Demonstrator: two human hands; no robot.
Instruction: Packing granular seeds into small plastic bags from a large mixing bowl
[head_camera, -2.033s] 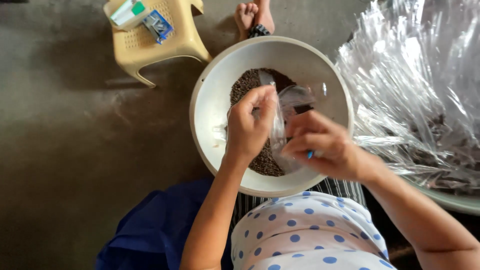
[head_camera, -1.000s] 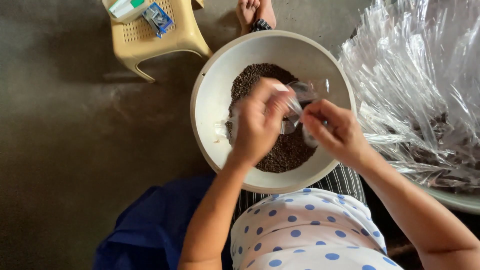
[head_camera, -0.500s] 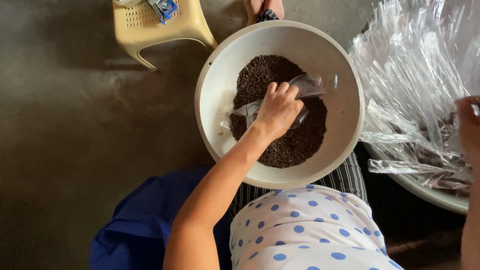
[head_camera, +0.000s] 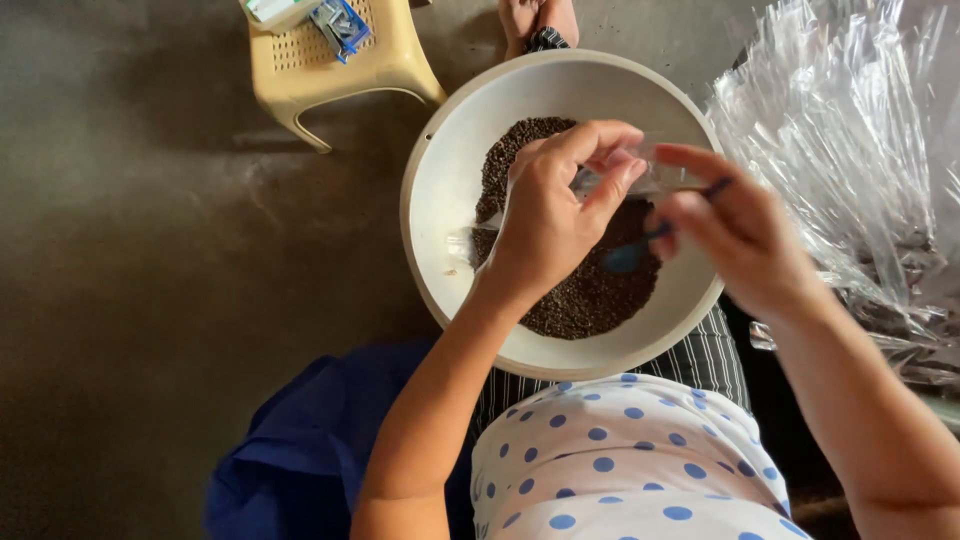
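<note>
A wide white bowl (head_camera: 432, 205) rests in my lap, holding a heap of small dark grains (head_camera: 590, 300). Over the grains, my left hand (head_camera: 545, 225) pinches the mouth of a small clear plastic bag (head_camera: 655, 180) between thumb and fingers. My right hand (head_camera: 740, 235) is close beside it on the right, blurred by motion. It holds a small blue scoop (head_camera: 625, 258) just below the bag's opening. Both hands hover above the bowl.
A large pile of clear plastic bags (head_camera: 850, 150) lies to the right of the bowl. A beige plastic stool (head_camera: 330, 70) with small packets (head_camera: 340, 22) on it stands at the top left. Another person's foot (head_camera: 535, 18) shows at the top. Blue cloth (head_camera: 300, 450) lies beside my lap.
My right hand, which had swung out to the right edge, has come back over the bowl with the blue scoop. My left hand has lifted the clear bag slightly.
</note>
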